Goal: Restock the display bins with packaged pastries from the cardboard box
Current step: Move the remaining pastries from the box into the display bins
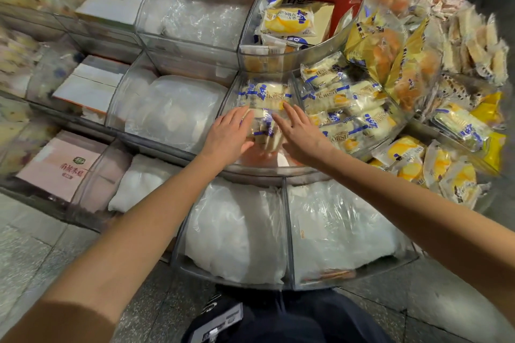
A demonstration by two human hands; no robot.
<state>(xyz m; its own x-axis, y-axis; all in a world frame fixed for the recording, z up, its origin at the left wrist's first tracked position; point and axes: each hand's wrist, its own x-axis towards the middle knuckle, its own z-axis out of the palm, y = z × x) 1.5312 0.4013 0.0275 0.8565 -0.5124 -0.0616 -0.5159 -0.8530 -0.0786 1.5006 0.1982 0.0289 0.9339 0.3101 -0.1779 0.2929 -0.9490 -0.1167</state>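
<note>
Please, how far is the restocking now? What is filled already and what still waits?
Done: the right bin is heaped with blue-striped packs. In hand: left hand and right hand lie flat on a few packs in the middle bin, which is partly filled. Left: the bottom bins show only white plastic padding.

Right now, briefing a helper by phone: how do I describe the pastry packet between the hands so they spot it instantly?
On the tiered clear display bins, find the middle-tier bin left of the one packed with blue-striped packets. The packet sits at its front, flanked by the left hand and right hand, nearer than the flat HORSH-labelled packet behind.
</note>
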